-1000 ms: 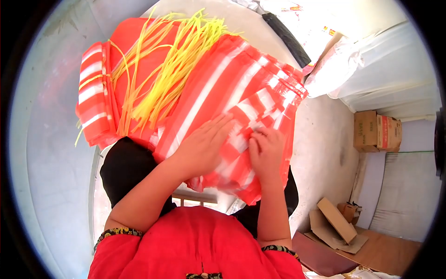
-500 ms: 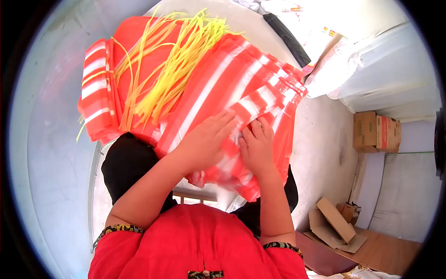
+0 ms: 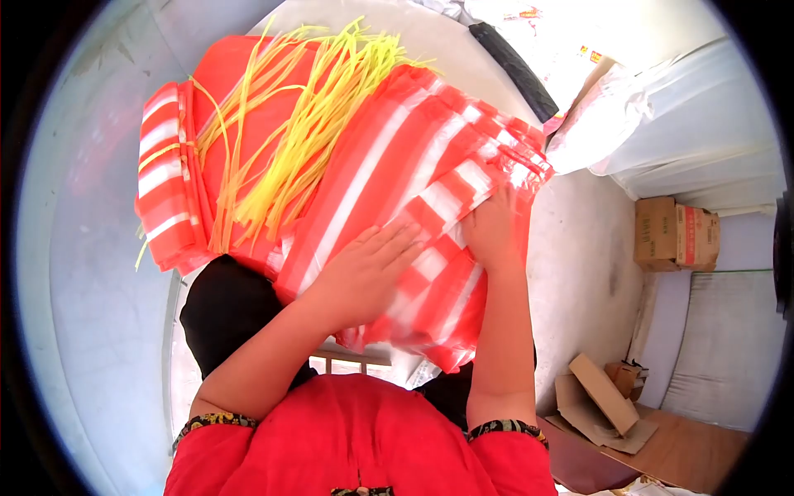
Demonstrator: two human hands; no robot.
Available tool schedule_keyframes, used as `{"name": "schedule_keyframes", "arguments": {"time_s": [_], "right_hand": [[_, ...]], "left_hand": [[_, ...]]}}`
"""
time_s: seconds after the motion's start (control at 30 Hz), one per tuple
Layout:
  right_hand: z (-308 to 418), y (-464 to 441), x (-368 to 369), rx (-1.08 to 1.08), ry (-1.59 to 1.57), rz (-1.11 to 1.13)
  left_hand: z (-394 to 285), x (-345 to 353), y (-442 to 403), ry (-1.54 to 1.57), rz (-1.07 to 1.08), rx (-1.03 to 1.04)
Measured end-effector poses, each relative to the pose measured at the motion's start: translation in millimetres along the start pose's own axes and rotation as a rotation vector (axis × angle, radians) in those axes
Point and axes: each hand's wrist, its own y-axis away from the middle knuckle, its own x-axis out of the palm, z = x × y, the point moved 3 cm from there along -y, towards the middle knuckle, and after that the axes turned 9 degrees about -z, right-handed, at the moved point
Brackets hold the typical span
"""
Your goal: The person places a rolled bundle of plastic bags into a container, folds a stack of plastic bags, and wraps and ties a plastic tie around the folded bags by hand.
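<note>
A stack of red-and-white striped plastic bags (image 3: 351,174) lies across my lap and the table edge. On top, a striped section is folded into a narrow strip (image 3: 451,198) running diagonally. My left hand (image 3: 364,269) lies flat on the strip's left side, fingers stretched out. My right hand (image 3: 494,227) rests on the strip's right side near its upper end; its fingers point away and their tips are partly hard to see. Yellow plastic ties (image 3: 306,140) lie loosely to the left of the stack, over more red plastic.
A folded striped bundle (image 3: 165,169) with a yellow tie around it sits at the far left. A black roll (image 3: 513,70) lies on the white table (image 3: 397,29) at the back. Cardboard boxes (image 3: 674,234) and an opened carton (image 3: 608,405) stand to the right.
My right hand has slid up and to the right along the folded strip. My left hand stays in nearly the same place on the plastic.
</note>
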Motion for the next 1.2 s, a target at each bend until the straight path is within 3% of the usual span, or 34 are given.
{"name": "schedule_keyframes", "arguments": {"time_s": [0.13, 0.23, 0.43, 0.47, 0.57, 0.67, 0.77, 0.97, 1.07, 1.2], "right_hand": [[-15.4, 13.5, -10.1, 0.190, -0.062, -0.213], [7.3, 56.0, -15.6, 0.475, -0.453, -0.222], [53.3, 47.1, -15.6, 0.282, -0.678, -0.127], [45.3, 44.3, -5.9, 0.251, -0.528, -0.135], [65.2, 30.5, -20.9, -0.011, -0.413, -0.194], [95.5, 36.0, -21.4, -0.253, -0.464, 0.114], [87.1, 30.0, 6.6, -0.285, -0.370, 0.127], [53.7, -12.0, 31.0, -0.197, -0.214, 0.150], [45.5, -34.5, 35.7, -0.226, -0.095, 0.136], [26.2, -55.5, 47.5, -0.224, -0.076, 0.093]], "left_hand": [[-2.6, -2.1, -0.7, 0.009, 0.008, -0.014], [-3.3, -1.8, -1.2, -0.005, 0.003, -0.024], [-25.8, -0.8, 6.2, 0.050, -0.063, -0.174], [-29.5, -2.1, 6.9, 0.033, -0.066, -0.209], [-30.7, 1.3, 7.8, -0.016, -0.092, -0.104], [-28.8, 7.9, 11.5, -0.204, 0.005, 0.060], [-27.8, 3.9, 3.1, -0.215, 0.208, 0.030], [-18.8, 12.6, 3.6, -0.069, -0.050, -0.029], [-15.3, 15.2, 3.8, -0.033, 0.029, -0.020], [-10.7, 17.0, 5.1, 0.063, -0.022, -0.037]]}}
